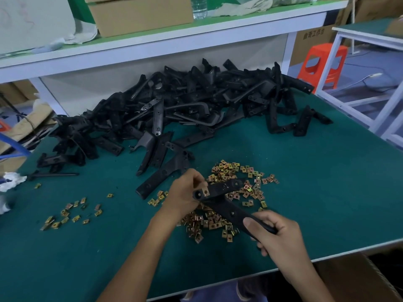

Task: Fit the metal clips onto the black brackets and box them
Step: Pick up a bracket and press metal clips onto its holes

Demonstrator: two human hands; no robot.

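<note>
Nearest, our right hand [281, 234] is wrapped around the lower end of one black bracket [226, 205], thumb laid along its top face. The bracket is held up above the table [327, 182], slanting away to the left. Our left hand [185, 192] has its fingers curled around the bracket's far end, just beside a metal clip [205, 191] seated on that end. Beneath both hands lies the main clip pile [237, 188]; a smaller scatter of clips [72, 212] lies well apart to the left. Further back, a bracket heap [174, 105] spans the table. Behind it, a shelf [239, 29] carries a cardboard box [139, 14] and a water bottle [199, 6].
</note>
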